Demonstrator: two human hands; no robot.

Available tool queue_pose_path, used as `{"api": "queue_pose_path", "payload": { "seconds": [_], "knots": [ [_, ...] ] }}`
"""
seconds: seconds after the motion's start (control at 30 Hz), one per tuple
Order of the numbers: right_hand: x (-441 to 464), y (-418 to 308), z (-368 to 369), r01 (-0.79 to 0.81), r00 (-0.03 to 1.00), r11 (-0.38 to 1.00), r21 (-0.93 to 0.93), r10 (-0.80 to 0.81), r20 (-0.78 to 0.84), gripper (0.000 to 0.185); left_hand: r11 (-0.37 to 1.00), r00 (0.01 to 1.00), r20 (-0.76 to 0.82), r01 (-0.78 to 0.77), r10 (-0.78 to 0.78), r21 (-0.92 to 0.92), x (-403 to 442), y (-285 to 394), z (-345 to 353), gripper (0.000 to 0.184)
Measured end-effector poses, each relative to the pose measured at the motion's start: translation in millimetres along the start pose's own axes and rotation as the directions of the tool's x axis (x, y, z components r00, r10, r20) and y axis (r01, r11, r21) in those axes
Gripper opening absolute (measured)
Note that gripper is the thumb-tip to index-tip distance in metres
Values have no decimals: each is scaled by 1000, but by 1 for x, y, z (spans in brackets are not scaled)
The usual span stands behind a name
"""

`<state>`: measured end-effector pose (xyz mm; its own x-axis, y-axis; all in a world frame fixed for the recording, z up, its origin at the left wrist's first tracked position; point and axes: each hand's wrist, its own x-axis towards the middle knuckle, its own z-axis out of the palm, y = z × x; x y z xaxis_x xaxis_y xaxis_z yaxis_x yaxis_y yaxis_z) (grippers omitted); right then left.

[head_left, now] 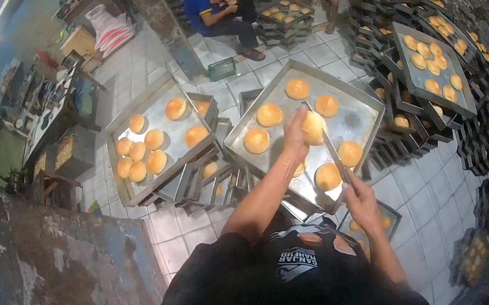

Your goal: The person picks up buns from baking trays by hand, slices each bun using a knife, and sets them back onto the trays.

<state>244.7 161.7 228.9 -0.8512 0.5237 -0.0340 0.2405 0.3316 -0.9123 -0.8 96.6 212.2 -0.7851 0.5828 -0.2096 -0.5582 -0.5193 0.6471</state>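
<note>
My left hand (pixel 296 132) grips a round golden bun (pixel 314 128) over a square metal tray (pixel 242 143). In my right hand (pixel 361 199) is a long serrated knife (pixel 334 153), its blade pointing away from me and lying along the right side of that bun. Whether the blade has entered the bun I cannot tell. Several other buns sit in the same tray, among them one bun (pixel 327 177) near my right hand and another bun (pixel 269 115) beyond my left. My left forearm partly covers a bun at the tray's near side.
To the left, a second tray (pixel 175 144) of buns rests on stacked trays. More bun trays (pixel 438 71) are piled at the right. Two people (pixel 210 6) sit at the back around a tray (pixel 287 11) of buns. A green crate (pixel 221 69) lies on the tiles.
</note>
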Motion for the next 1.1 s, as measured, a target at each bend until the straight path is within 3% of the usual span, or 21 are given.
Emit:
{"api": "queue_pose_path", "payload": {
  "seconds": [0.13,0.2,0.37,0.43,0.47,0.53,0.6,0.63,0.73,0.83,0.9,1.03,1.1],
  "knots": [
    [30,-21,5,-11,999,1000,5,10,34,49,998,994,106,30,-35,47,-9,-38,-6,21],
    [45,-29,5,-116,990,991,69,109,91,49,1000,998,60,-5,5,7,-2,-31,-6,21],
    [12,-16,3,44,993,997,64,-50,105,47,994,993,25,-113,113,-12,15,14,-19,26],
    [11,-24,8,-108,987,990,86,96,129,46,995,995,-11,-97,97,26,10,10,-18,27],
    [12,-27,10,-199,972,976,89,184,148,46,998,997,-26,-70,70,8,5,2,-15,27],
    [37,-20,24,79,996,994,-79,-76,36,45,1000,1000,-4,-10,10,19,6,-27,-19,27],
    [50,-16,30,-123,991,990,72,119,57,44,999,999,16,49,-49,11,3,-28,-18,27],
    [50,-13,29,-18,1000,999,-27,18,12,44,998,998,19,67,-67,5,6,-22,-18,28],
    [24,-15,22,-150,988,985,89,146,54,42,993,992,49,117,-115,-32,40,-14,-37,29],
    [4,0,20,-136,989,989,-62,140,50,40,990,995,-29,92,-95,-103,39,-13,-27,34],
    [10,7,35,-148,988,973,175,153,-17,38,982,990,1,141,-142,-125,26,-28,-17,44],
    [46,20,40,-127,988,986,111,135,-73,38,960,960,-41,274,-276,-53,9,-60,5,53],
    [39,14,31,-156,984,971,182,168,-53,37,938,935,-82,338,-344,-83,22,-66,4,57]
  ]
}}
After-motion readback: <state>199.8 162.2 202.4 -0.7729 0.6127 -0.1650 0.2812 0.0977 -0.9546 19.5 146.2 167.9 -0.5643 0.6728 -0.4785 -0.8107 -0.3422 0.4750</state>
